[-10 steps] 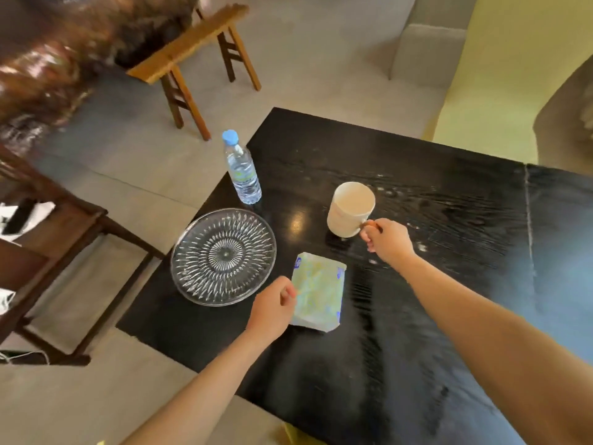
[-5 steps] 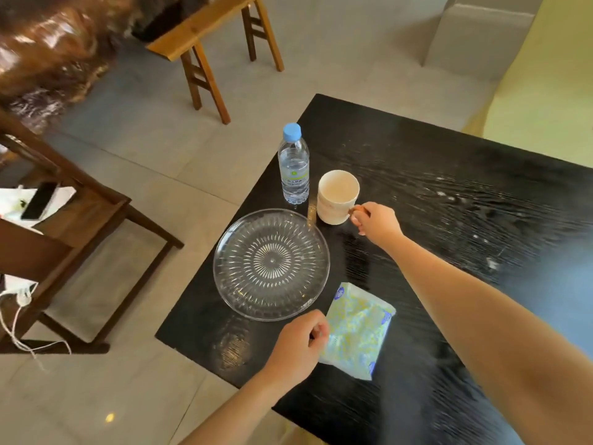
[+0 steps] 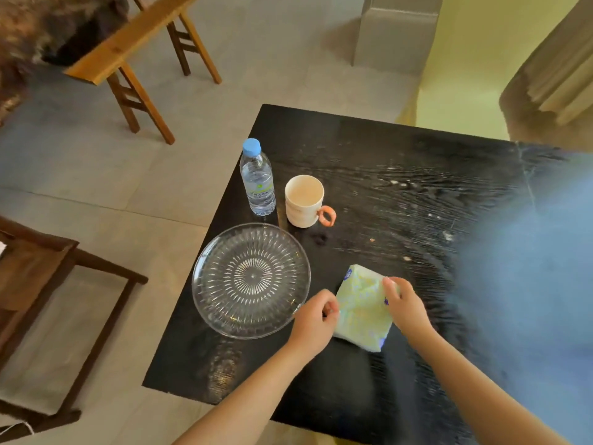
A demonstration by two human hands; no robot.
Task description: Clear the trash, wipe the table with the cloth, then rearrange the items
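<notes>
A pale green tissue pack (image 3: 362, 311) lies on the black table (image 3: 401, 194) near its front left part. My left hand (image 3: 316, 319) pinches the pack's left edge. My right hand (image 3: 404, 305) rests on the pack's right side with fingers on its top. A clear glass plate (image 3: 251, 280) sits left of the pack. Behind the plate stand a water bottle (image 3: 258, 179) with a blue cap and a cream mug (image 3: 303, 200) with an orange handle, side by side.
Small pale specks dot the table's far right part. A wooden stool (image 3: 134, 49) stands on the tiled floor at the back left. A dark wooden chair (image 3: 38, 284) is at the left. A grey block (image 3: 394, 30) stands at the back.
My right hand let go of the mug's handle and came down onto the tissue pack. The mug now stands beside the bottle. My left hand stays at the pack's left edge.
</notes>
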